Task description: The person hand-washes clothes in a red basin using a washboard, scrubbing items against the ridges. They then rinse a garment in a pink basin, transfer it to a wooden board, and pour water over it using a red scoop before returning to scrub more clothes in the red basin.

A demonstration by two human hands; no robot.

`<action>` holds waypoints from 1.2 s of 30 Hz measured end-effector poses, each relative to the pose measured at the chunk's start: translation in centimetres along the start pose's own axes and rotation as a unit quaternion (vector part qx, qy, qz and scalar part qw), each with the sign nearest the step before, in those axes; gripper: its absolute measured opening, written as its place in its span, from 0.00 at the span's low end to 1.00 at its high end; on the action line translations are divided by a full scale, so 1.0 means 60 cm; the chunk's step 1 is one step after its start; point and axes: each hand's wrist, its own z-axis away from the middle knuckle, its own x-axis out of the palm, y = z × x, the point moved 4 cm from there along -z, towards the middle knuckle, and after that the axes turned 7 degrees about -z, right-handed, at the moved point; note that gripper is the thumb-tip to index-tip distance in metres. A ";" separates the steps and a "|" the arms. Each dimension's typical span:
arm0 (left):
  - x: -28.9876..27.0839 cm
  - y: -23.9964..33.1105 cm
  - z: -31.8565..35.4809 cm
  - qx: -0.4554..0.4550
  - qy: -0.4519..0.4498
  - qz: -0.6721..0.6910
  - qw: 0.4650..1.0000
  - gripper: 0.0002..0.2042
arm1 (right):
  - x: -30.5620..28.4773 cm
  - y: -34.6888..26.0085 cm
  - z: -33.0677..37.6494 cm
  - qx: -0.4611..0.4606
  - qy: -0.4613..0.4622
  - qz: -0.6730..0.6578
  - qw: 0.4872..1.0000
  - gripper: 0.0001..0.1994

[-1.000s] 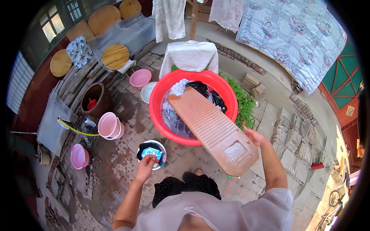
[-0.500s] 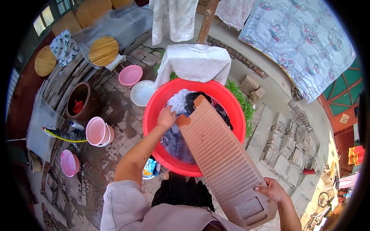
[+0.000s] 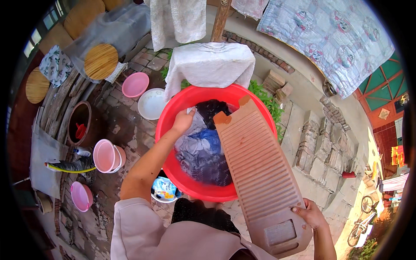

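A large red tub (image 3: 203, 191) in front of me holds wet laundry in water. Inside lie a black garment (image 3: 211, 112), a blue piece (image 3: 209, 141) and greyish clothes (image 3: 195, 160). My left hand (image 3: 183, 121) is closed on a pale cloth (image 3: 197, 123) near the tub's left inner side, fingertips pinching its edge. A ribbed pinkish-brown washboard (image 3: 262, 167) slants from the tub's right part toward me, its notched end over the laundry. My right hand (image 3: 310, 214) grips the washboard's right edge near its lower end, thumb on top.
A white cloth (image 3: 212, 65) drapes over something behind the tub. At the left stand a white basin (image 3: 151, 104), pink basins (image 3: 135, 85), a pink bucket (image 3: 106, 156) and a brown vat (image 3: 80, 117). Stacked bricks (image 3: 320, 151) lie right; a quilt (image 3: 329, 39) hangs at the upper right.
My left hand has risen slightly toward the tub's far left, pulling at the pale cloth. The washboard has shifted right over the tub, uncovering more laundry, including the blue piece.
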 end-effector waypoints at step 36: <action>0.125 -0.021 0.158 0.025 -0.042 -0.218 0.975 0.28 | 0.368 -0.093 -0.406 -0.499 0.107 0.441 0.738 0.31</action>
